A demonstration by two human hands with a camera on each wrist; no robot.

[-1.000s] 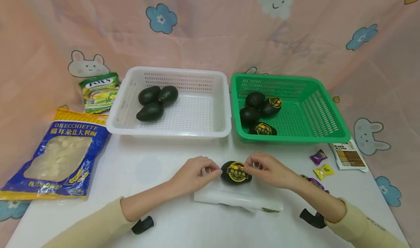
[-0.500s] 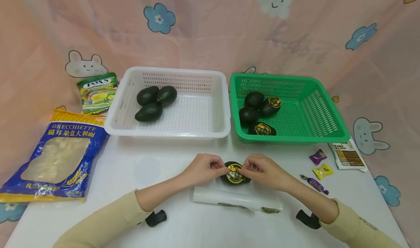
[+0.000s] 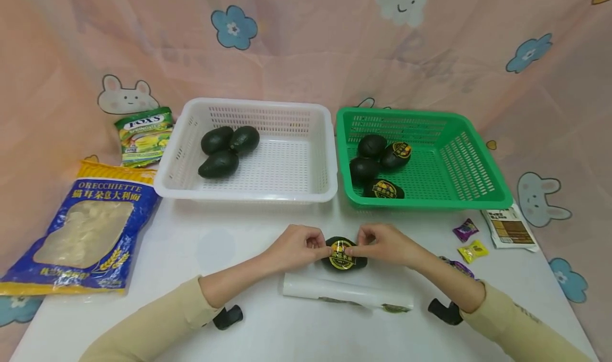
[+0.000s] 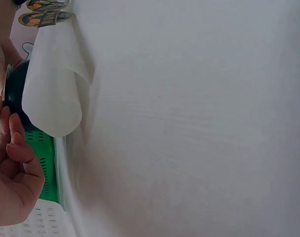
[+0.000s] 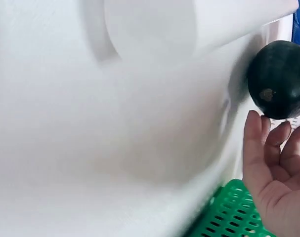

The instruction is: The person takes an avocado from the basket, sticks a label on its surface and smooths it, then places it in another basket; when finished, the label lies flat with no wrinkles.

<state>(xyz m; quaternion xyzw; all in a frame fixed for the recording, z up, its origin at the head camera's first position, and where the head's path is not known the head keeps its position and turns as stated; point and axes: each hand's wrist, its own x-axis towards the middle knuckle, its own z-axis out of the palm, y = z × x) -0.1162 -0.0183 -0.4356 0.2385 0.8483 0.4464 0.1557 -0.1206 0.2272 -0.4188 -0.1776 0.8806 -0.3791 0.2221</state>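
Your avocado [image 5: 278, 79]: near-black green. Sticker [image 3: 341, 261]: black and gold, fruit print. Your sleeves [image 3: 153, 319]: beige. Counter [image 3: 287, 335]: white; roll [image 3: 349, 293]: white. You've a white basket [image 3: 282, 165] and a green basket [image 3: 449, 176], both slot-patterned. Pasta bag [image 3: 86, 234]: blue, yellow bands. Candies [image 3: 473, 251]: two purple, one yellow. Backdrop [image 3: 296, 43] facing you: pink, blue flowers, white rabbits.

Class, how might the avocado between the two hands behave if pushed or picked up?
The avocado would probably roll if nudged, since its sides are rounded. It shines in the right wrist view, so it may feel a little slippery. Its full outline there, with no sag, suggests it would likely hold its shape when lifted.
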